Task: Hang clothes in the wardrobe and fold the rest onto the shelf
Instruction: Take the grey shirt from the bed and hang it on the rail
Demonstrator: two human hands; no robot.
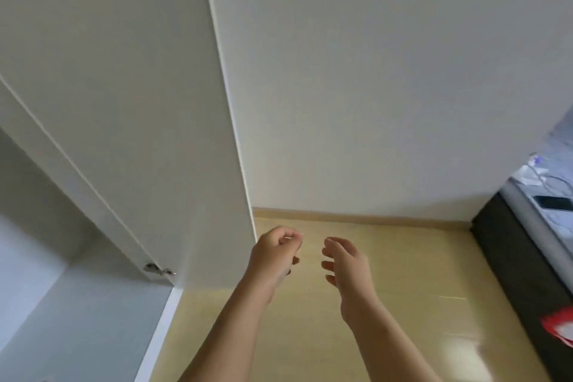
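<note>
Left hand loosely curled, right hand open, both empty beside the open wardrobe door; best next: fetch a garment, none within reach.

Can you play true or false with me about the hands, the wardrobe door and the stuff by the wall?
1. Both hands are holding a shirt. False: the left hand and the right hand hold no clothing; no clothes are in view near them.
2. The wardrobe door is open. True.
3. The left hand's fingers are curled in. True.
4. The floor is dark blue. False: it is pale yellowish.
5. A dark phone lies on the surface at the right edge. True.
6. The right hand is touching the wardrobe door. False: it is held over the floor, apart from the door.
</note>
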